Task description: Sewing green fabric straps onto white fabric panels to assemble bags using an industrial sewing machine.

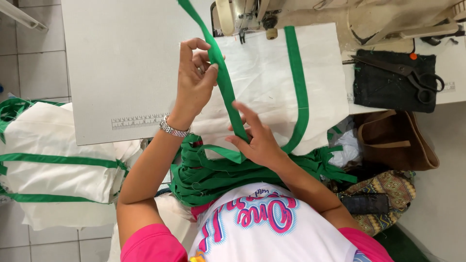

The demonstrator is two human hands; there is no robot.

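A heap of loose green straps [213,177] lies bunched in the person's lap, soft and ribbon-flat, with frayed threads at the ends. Just above it the right hand [259,140] rests on the white cloth [262,82], fingers spread and pressing the lower end of one green strap [225,85] flat against the fabric. That strap runs up and to the left as a narrow, folded band to the left hand [194,77], whose thumb and fingertips pinch it closed; a metal watch [173,128] circles that wrist. The cloth is a plain woven panel with another green band sewn along its right side and curving round the bottom corner. It lies on a smooth grey table [116,63], whose near edge carries a printed ruler; the left half of the tabletop offers flat room. At the far edge sits a cream sewing machine [252,14]. To the right, black scissors [412,75] rest on a dark pad. On the left stands a pile of finished white bags [53,160].
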